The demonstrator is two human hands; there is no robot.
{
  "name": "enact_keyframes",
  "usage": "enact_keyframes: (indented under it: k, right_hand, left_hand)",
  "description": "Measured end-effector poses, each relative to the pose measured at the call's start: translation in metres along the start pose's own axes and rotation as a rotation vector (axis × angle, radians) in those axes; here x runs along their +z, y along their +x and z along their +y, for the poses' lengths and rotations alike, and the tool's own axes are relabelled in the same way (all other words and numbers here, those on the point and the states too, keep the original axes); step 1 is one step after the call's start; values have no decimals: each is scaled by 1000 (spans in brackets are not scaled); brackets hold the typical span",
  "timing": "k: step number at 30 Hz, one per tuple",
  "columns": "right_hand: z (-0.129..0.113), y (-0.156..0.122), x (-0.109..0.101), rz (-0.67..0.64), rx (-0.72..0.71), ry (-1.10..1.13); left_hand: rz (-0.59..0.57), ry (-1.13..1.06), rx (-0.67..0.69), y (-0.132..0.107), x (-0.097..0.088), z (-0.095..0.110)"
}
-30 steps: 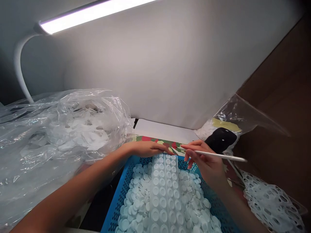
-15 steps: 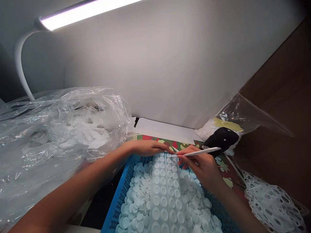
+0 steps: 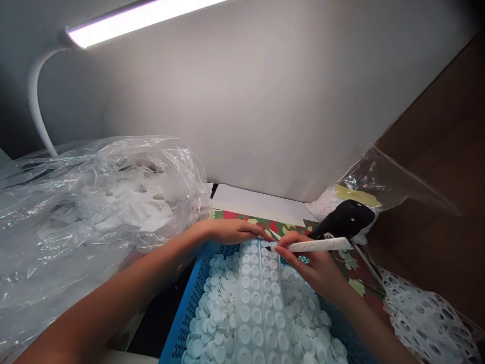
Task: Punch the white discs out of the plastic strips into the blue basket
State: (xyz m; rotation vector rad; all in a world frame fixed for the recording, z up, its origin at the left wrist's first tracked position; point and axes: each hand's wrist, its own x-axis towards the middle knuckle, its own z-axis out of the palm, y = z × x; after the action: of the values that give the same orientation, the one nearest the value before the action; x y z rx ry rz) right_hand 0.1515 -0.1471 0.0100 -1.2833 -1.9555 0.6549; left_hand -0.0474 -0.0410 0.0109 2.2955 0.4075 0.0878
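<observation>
A translucent strip (image 3: 262, 293) with rows of round white discs runs lengthwise over a blue plastic basket (image 3: 181, 323). Loose white discs (image 3: 215, 313) fill the basket on both sides of it. My left hand (image 3: 237, 231) lies flat across the strip's far end, fingers stretched out to the right. Closed around a white pen-like tool (image 3: 322, 245) with a thin dark tip, my right hand (image 3: 316, 265) is just to the right of the strip. The tip is at the discs of the far right rows; whether it touches them I cannot tell.
A big clear plastic bag (image 3: 132, 202) with white pieces spreads on the left, under a bright lamp (image 3: 144, 23). Behind my right hand are a black object (image 3: 346, 220) and another bag (image 3: 375, 177). A punched white sheet (image 3: 428, 318) lies at right.
My right hand has shifted slightly down, and the tool has turned, its rear end now lower and further right. My left hand stays on the strip's far end.
</observation>
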Motion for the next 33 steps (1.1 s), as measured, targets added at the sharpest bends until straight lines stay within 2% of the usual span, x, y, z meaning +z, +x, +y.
enact_keyframes:
  k: [3,5,10,14,19,21,26,33]
  right_hand:
    - [2,-1,0,-44,115,113]
    - [5,-1,0,-28,141,157]
    - [10,0,-1,100,2,-19]
    - [6,1,-3,13,-69,-143]
    - [3,2,-2,-88,-102,-152]
    - [4,2,-2,-35,-88,-145]
    - [7,0,-3,206,-59,-117]
    - [8,-2,-3,156,-80,-227]
  left_hand:
    - [4,-9,1,0,1,0]
    - [4,-17,0,0,1,-1]
    - [-5,-14,0,0,0,-2]
    - [1,-10,-13,0,0,-2]
    - [5,-17,-21,1,2,-3]
    - [7,-11,-25,1,1,-4]
    - [-2,-40,16,-1,0,-1]
    - [-6,-49,10,-1,0,2]
